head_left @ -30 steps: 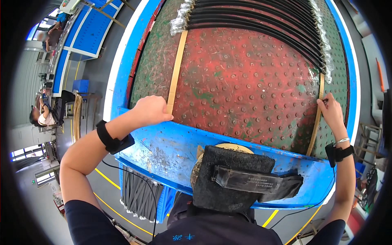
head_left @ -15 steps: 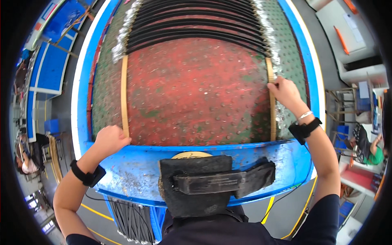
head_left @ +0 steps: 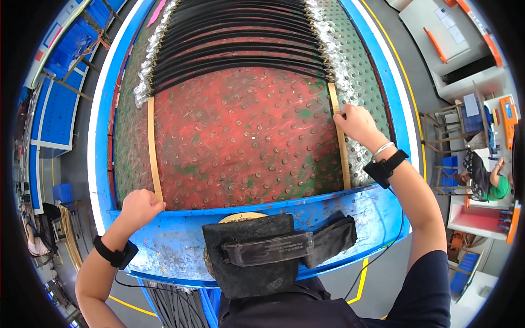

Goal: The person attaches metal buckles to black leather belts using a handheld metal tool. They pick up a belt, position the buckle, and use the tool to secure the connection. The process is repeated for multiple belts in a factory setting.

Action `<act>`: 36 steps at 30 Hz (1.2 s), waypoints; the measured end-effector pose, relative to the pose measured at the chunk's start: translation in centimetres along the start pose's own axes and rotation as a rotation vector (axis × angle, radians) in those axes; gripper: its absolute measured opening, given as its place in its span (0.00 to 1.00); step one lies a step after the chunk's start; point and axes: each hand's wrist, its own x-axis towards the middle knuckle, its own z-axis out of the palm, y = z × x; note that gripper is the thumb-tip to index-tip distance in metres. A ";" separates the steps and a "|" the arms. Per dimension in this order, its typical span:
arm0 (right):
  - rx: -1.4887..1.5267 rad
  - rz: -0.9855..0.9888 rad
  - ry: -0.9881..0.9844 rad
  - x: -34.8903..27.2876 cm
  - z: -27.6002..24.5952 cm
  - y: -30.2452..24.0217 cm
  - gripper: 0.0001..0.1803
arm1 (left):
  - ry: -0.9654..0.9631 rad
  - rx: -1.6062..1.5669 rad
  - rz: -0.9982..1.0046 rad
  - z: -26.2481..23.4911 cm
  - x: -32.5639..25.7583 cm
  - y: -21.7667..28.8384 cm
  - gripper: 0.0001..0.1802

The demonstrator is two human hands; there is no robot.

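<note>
View swung rightward; left hand (head_left: 142, 208), right hand (head_left: 358, 124) curled at tan strips (head_left: 152, 145), hold unclear.

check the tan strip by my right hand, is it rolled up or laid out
Laid out, as far as shows: the tan strip runs lengthwise from the black cords to the blue ledge.

1. Bare left hand (head_left: 143, 208): fingers curled in, knuckles up, fingertip side facing right; grip hidden.
2. Bare right hand (head_left: 356, 121): farther forward, fingers bent, thumb and index close together.
3. Left forearm (head_left: 94, 273): angled forward-right, elbow bent outward.
4. Right forearm (head_left: 414, 201): angled forward-left, hands well apart.
</note>
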 end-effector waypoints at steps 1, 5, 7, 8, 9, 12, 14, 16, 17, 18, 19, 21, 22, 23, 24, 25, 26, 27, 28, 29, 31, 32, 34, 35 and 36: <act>0.002 0.000 0.005 0.0 0.0 0.1 0.18 | 0.001 -0.004 -0.003 0.0 0.0 0.0 0.17; 0.020 0.001 -0.004 0.1 0.0 -0.1 0.17 | 0.022 -0.004 0.037 0.3 0.1 -0.5 0.18; 0.014 0.007 0.009 0.2 0.3 -0.3 0.17 | -0.007 0.012 0.027 -0.1 0.0 -0.2 0.19; 0.028 -0.004 -0.003 0.1 0.1 -0.3 0.18 | -0.015 0.019 0.035 -0.1 -0.1 -0.1 0.19; 0.030 -0.007 0.007 0.1 0.3 -0.3 0.18 | -0.022 0.025 0.036 -0.1 -0.1 -0.1 0.20; 0.045 -0.037 0.018 -0.5 0.1 -0.4 0.20 | -0.017 0.021 0.023 -0.2 -0.4 -0.1 0.20; 0.029 -0.032 -0.013 -1.3 -0.1 -0.2 0.21 | 0.008 0.012 0.018 0.1 -0.8 -0.3 0.21; 0.010 -0.007 -0.051 -2.8 -0.3 0.0 0.21 | 0.053 0.004 0.036 0.3 -0.7 -0.4 0.22; 0.008 0.004 -0.068 -3.7 -0.4 0.2 0.21 | 0.027 0.016 0.016 0.2 -0.8 -0.3 0.23; -0.017 0.006 -0.064 -4.8 -0.2 0.8 0.21 | 0.009 0.027 -0.001 0.1 -1.0 0.0 0.24; -0.040 0.001 -0.052 -5.7 0.0 1.1 0.21 | 0.001 0.037 -0.024 0.0 -1.3 -0.2 0.25; -0.026 0.013 -0.102 -7.4 -1.4 0.4 0.20 | 0.061 0.074 -0.007 1.3 -1.8 -1.4 0.26; 0.015 -0.018 -0.087 -8.6 -2.4 0.2 0.20 | 0.074 0.061 -0.026 1.5 -2.0 -1.6 0.26; -0.001 -0.006 -0.088 -9.8 -2.8 0.8 0.20 | 0.080 0.054 -0.027 1.3 -1.8 -1.6 0.26; 0.003 -0.002 -0.079 -11.1 -3.7 1.1 0.19 | 0.119 0.063 -0.015 1.4 -1.7 -1.6 0.25; 0.024 -0.008 -0.035 -12.5 -4.8 0.9 0.19 | 0.155 0.070 -0.007 1.3 -1.8 -1.7 0.25; 0.061 -0.026 -0.013 -13.8 -6.6 -0.1 0.18 | 0.178 0.023 0.001 1.3 -2.3 -2.0 0.24; 0.095 -0.003 0.007 -15.1 -7.1 0.1 0.19 | 0.199 -0.024 0.018 0.9 -2.8 -2.1 0.24; 0.100 0.015 0.003 -16.5 -8.1 -0.1 0.19 | 0.149 -0.098 -0.008 0.2 -4.0 -2.0 0.22; 0.107 0.032 -0.003 -17.7 -8.9 -0.4 0.19 | 0.207 -0.128 0.010 0.1 -4.7 -2.5 0.21; 0.110 0.048 0.048 -20.6 -9.0 0.3 0.19 | 0.315 -0.184 0.053 1.4 -5.9 -3.6 0.21; 0.111 0.061 0.072 -22.2 -8.5 1.1 0.19 | 0.287 -0.187 0.055 1.5 -6.5 -3.9 0.22; 0.093 0.145 0.074 -25.4 -5.7 4.5 0.18 | 0.414 -0.203 0.115 3.2 -7.3 -4.1 0.23; 0.087 0.158 0.098 -26.9 -4.6 5.0 0.18 | 0.470 -0.209 0.135 4.0 -7.8 -4.2 0.24; 0.105 0.201 0.089 -28.5 -3.0 6.1 0.18 | 0.419 -0.231 0.161 4.2 -8.7 -4.1 0.30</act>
